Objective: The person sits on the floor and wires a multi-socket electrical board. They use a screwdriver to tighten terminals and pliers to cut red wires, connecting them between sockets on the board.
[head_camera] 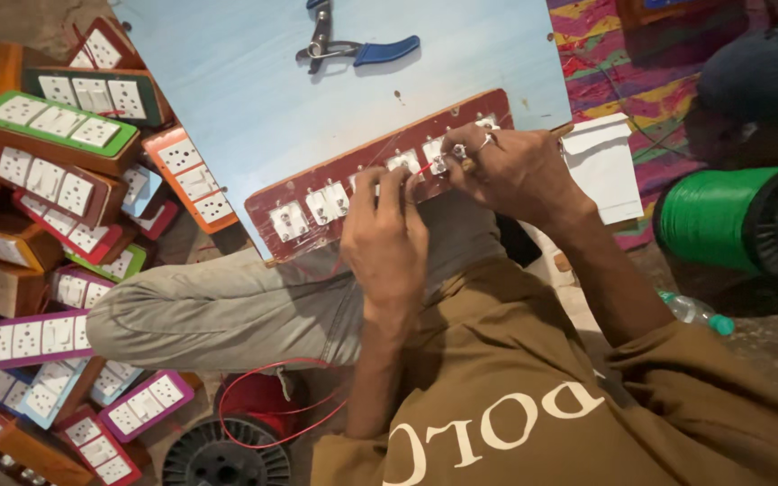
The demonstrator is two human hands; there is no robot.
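A reddish-brown switch panel lies back side up across my knee and the edge of a light-blue board, with several white switch backs set in it. My left hand grips the panel's near edge, fingers pressed beside a thin red wire. My right hand, a ring on one finger, is closed around a small tan-handled tool whose tip is at the switch terminals. What the tip touches is hidden by my fingers.
Blue-handled pliers lie on the blue board. Finished switchboards in many colours are piled at the left. A green wire spool, a white box and a plastic bottle sit at the right. A red wire spool lies below.
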